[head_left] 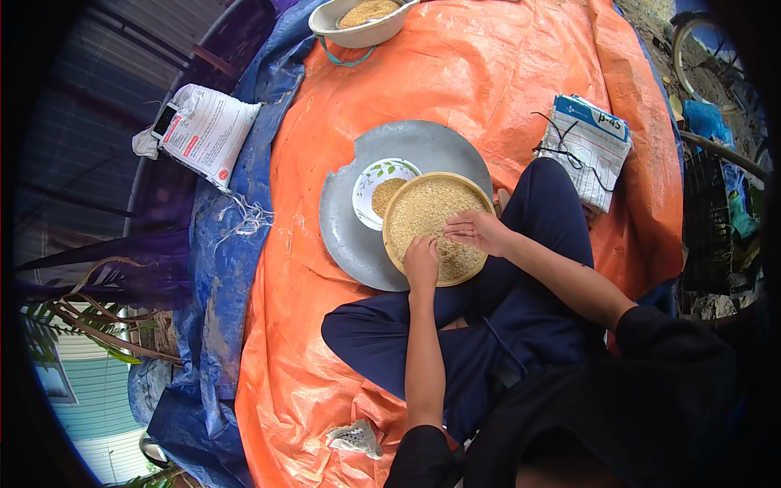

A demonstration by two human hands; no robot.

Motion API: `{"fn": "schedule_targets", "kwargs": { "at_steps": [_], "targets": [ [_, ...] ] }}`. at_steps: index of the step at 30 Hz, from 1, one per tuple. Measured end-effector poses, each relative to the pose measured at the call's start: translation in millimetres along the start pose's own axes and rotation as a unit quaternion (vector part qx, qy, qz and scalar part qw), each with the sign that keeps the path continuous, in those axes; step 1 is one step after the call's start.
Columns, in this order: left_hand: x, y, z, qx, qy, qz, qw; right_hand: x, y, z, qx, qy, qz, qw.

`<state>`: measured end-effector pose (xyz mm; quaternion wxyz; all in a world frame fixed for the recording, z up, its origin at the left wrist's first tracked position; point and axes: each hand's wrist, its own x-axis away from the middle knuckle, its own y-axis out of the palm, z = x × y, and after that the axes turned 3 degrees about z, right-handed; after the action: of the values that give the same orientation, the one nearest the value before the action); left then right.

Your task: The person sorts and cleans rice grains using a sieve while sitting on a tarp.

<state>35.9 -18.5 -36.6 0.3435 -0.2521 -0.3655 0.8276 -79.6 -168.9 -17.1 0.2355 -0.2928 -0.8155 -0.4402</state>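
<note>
A round woven tray of pale grain rests by my crossed legs, overlapping the grey round platter. Over the tray's near left part, my left hand has its fingers bent together at the grain; whatever they pinch is too small to make out. My right hand hovers over or touches the grain from the right, its fingers stretched out, and I see nothing held in it. Beside the tray, a white plate with a leaf pattern holds a small heap of browner grain.
An orange tarp lies under everything, with a blue tarp along its left side. A basin of grain stands at the far end. White sacks lie at left and right. A crumpled wrapper is near my left elbow.
</note>
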Motion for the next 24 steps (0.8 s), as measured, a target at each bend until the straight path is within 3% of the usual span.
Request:
{"fn": "schedule_targets", "kwargs": {
  "at_steps": [5, 12, 18, 20, 24],
  "targets": [
    [-0.5, -2.0, 1.8, -0.015, -0.005, -0.007, 1.000, -0.8, -0.7, 0.5, -0.002, 0.000, 0.000, 1.000],
    [-7.0, -10.2, 7.4, 0.020, 0.009, 0.068, 0.997, -3.6, -1.7, 3.4, -0.018, 0.001, -0.004, 1.000],
    [-8.1, -22.4, 30.8, 0.115, 0.013, 0.062, 0.991, -14.9, -8.7, 9.9, -0.014, 0.007, 0.021, 1.000],
    [-8.1, -15.1, 22.1, 0.128, -0.024, 0.052, 0.990, -16.7, -9.0, 10.6, -0.033, 0.011, 0.018, 0.999],
    [-9.8, -2.7, -3.8, 0.284, -0.154, -0.010, 0.946, -17.9, -11.8, 10.5, -0.031, 0.004, 0.012, 0.999]
  ]
}}
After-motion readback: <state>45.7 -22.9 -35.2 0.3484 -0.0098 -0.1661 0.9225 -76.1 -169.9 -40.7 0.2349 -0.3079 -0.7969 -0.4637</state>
